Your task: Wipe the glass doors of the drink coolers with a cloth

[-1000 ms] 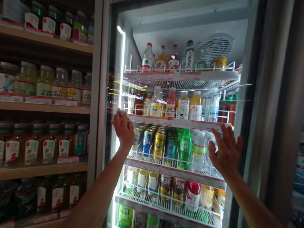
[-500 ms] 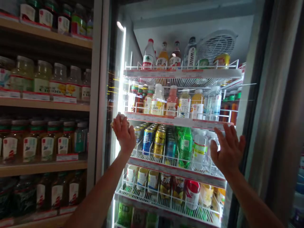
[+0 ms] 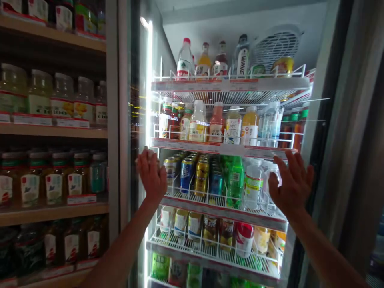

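Observation:
My left hand (image 3: 152, 174) is raised at the left side of the lit drinks fridge, fingers pointing up. Beneath its palm and fingers is a crumpled pale cloth (image 3: 146, 149), mostly hidden, with only its edges showing. At the right side, my right hand (image 3: 291, 182) is held up with fingers apart and nothing in it. Both hands are before the fridge's glass front (image 3: 138, 120), which carries faint reflections; whether the right palm touches it I cannot tell. Behind the glass, between the hands, are cans (image 3: 201, 176) and a green bottle (image 3: 235, 180).
White wire shelves (image 3: 231, 85) inside the fridge carry several bottles and cans. Left of the metal frame (image 3: 115, 120), wooden shelves (image 3: 54, 130) hold rows of jars and bottles. A dark metal upright (image 3: 351, 140) runs along the right.
The view has shifted slightly, so the left shelves sit further left. My left hand appears a little further left and lower, still with the cloth. The right hand stays spread at the right.

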A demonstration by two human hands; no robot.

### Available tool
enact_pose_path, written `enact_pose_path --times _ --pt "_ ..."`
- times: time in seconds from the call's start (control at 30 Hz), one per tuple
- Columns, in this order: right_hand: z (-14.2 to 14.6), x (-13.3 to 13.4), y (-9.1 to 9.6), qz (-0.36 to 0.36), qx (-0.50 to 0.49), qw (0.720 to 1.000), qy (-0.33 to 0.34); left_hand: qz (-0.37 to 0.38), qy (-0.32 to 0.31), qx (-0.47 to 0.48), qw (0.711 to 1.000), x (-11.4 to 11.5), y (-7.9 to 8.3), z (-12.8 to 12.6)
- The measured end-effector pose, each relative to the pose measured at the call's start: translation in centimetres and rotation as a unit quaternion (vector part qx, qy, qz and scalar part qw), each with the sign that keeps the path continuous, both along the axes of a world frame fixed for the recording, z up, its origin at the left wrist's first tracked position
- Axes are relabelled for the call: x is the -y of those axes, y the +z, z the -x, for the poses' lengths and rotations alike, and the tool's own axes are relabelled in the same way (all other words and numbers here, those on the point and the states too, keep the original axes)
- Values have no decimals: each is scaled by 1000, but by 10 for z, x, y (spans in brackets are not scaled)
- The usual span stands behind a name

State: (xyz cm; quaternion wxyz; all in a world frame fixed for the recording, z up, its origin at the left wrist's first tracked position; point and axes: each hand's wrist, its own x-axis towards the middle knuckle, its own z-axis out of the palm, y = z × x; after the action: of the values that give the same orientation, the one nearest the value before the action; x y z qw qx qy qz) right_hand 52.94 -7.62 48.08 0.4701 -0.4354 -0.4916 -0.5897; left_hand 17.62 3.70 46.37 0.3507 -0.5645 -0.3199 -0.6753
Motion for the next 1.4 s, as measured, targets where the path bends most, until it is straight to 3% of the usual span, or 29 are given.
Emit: enact_pose_path --times 0.1,0.2,0.3,0.4,0.47,0.53,0.63,0.7,0.77,0.83,0.93,1.0,1.07,1.13,1.2,1.27,1.4 --pt "-1 0 0 -3 -3 1000 3 -20 -27 -69 997 17 -9 -47" --pt "-3 0 1 -4 5 1000 9 -32 -49 -152 987 33 -9 -89" --pt "-3 1 1 11 -4 1000 20 -40 -43 -176 983 31 2 -88" --pt "0 2 1 25 -18 999 27 -31 -24 -46 998 22 17 -73" --pt "2 2 1 34 -25 999 34 -23 -21 4 1000 25 24 -85" --pt "3 1 1 32 -32 998 45 -25 -31 -62 997 38 22 -119" --pt "1 1 0 1 -40 996 77 -39 -47 -230 971 66 8 -187" --pt "-1 1 -1 -21 -41 993 107 -55 -46 -288 955 78 -3 -213" --pt "-3 2 -2 -31 -43 990 127 -70 -44 -306 948 79 -7 -209" --pt "-4 3 -3 -27 -51 990 127 -71 -44 -279 957 69 -2 -182" --pt "-2 4 -3 -6 -60 991 120 -28 -34 -101 994 54 11 -143" --pt "-1 4 -2 2 -60 991 120 -5 -35 -50 998 54 12 -146" --pt "-1 4 -2 4 -59 992 114 -10 -53 -134 990 64 3 -168" --pt "-2 4 -2 4 -59 993 103 -36 -69 -259 963 74 -8 -192" --pt "-3 4 -2 5 -54 994 94 -58 -70 -308 947 75 -12 -194" --pt "-3 4 -2 7 -53 995 86 -57 -61 -263 961 65 -6 -166" --pt "-1 3 -4 19 -68 996 61 -34 -29 -50 998 31 19 -83"
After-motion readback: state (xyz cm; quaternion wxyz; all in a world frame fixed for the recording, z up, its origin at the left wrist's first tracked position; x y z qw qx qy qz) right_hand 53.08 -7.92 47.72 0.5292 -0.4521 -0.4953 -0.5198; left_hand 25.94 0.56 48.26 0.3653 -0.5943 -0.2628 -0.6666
